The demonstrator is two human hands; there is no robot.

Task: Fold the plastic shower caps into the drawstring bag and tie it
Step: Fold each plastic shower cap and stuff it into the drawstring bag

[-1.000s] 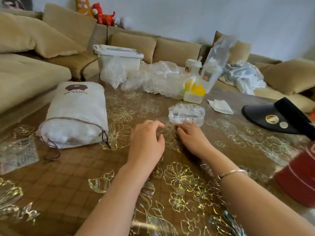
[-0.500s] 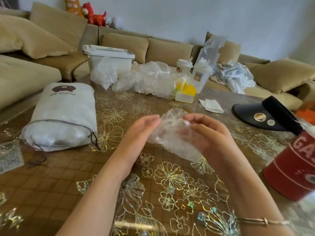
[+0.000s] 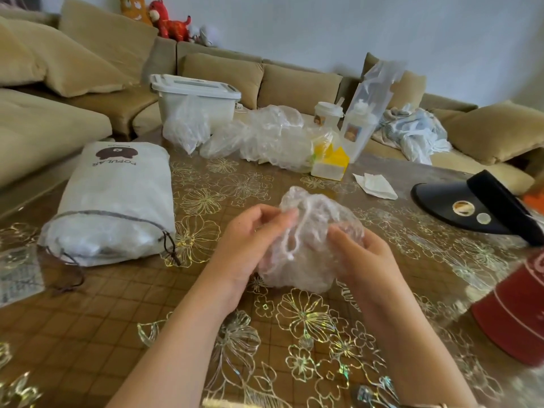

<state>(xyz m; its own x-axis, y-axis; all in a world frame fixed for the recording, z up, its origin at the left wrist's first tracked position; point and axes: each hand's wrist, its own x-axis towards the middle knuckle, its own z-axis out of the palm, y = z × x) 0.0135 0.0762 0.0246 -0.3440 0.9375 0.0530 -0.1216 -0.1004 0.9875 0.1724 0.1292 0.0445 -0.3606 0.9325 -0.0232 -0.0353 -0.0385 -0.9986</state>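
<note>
Since a moment ago the cap [image 3: 309,242] has opened fuller, lifted over the table [image 3: 117,313] at centre. The left hand [image 3: 250,245] pinches its left edge, and the right hand [image 3: 357,254] grips its right side. At 9 o'clock lies the stuffed bag [image 3: 117,198]; at 12, loose caps [image 3: 265,136]; at 3, a visor [image 3: 459,207].

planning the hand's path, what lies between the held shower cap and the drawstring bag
In the head view, only bare flower-printed table cover separates the clear crinkled plastic shower cap from the white drawstring bag.
</note>
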